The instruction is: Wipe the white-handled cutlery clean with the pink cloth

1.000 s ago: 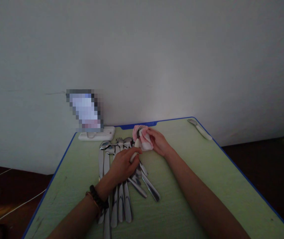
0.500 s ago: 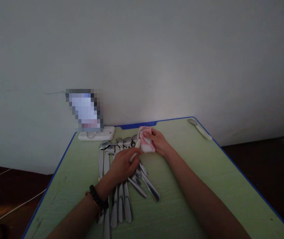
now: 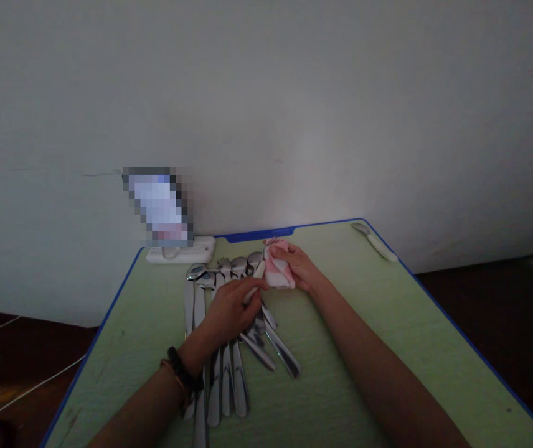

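My left hand (image 3: 233, 308) is closed around the pale handle of a fork (image 3: 259, 271), above a pile of metal cutlery. My right hand (image 3: 298, 264) grips a folded pink and white cloth (image 3: 279, 274), its thumb pressed on top. The cloth lies against the fork's upper part, with the tine tips poking out beyond it. Beneath and around my left wrist lie several metal spoons, forks and knives (image 3: 241, 389), their handles mostly toward me. The left hand and forearm hide part of the pile.
The green table (image 3: 341, 373) has a blue rim. At its far right lies another fork with a pale handle (image 3: 382, 247). A blurred-out screen (image 3: 158, 205) stands at the back left behind a white power strip-like object (image 3: 201, 250). A wall (image 3: 317, 124) rises behind.
The cloth in my right hand has shifted slightly right and down along the fork, and more of the tines shows. My left hand has stayed in place.
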A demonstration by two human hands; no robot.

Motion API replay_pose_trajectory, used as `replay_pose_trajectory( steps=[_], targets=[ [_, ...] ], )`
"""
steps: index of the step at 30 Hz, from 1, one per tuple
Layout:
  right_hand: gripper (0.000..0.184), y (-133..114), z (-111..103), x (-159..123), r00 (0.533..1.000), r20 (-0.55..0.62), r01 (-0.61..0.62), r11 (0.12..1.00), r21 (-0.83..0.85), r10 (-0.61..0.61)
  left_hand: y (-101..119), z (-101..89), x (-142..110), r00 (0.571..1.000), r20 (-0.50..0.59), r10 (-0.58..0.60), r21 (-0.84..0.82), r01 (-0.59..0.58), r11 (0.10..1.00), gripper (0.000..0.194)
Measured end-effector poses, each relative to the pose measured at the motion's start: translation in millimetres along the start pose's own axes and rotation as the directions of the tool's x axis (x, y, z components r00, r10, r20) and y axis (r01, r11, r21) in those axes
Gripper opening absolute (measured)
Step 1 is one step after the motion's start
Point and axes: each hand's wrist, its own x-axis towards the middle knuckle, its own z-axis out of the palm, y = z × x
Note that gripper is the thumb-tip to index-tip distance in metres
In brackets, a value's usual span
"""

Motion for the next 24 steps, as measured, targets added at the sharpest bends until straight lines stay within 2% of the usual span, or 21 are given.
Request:
replay_pose_trajectory(
  steps=[5, 10, 20, 24],
  targets=[
    [0.032, 1.7, -0.1, 1.5, 0.995, 0.082, 0.045, 0.997, 0.055, -0.049, 0.0, 0.0, 0.4, 1.0, -0.004, -0.006, -0.004, 0.006, 1.0, 0.021],
    [0.028, 1.5, 2.0, -0.6, 0.986, 0.161, 0.026, 0.997, 0.072, -0.037, 0.1, 0.0, 0.2, 1.0, -0.019, -0.012, -0.024, 0.011, 1.0, 0.022],
    [0.033, 0.5, 2.9, -1.8, 0.989, 0.146, 0.002, 0.999, 0.041, -0.008, 1.4, -0.6, 0.5, 0.999, -0.043, 0.008, -0.04, -0.01, 0.999, 0.022],
    [0.028, -0.1, 5.0, -3.0, 0.988, 0.156, 0.009, 0.999, 0.035, -0.014, -0.7, 0.5, -0.3, 0.999, -0.037, 0.018, -0.024, -0.018, 1.0, 0.022]
  ],
)
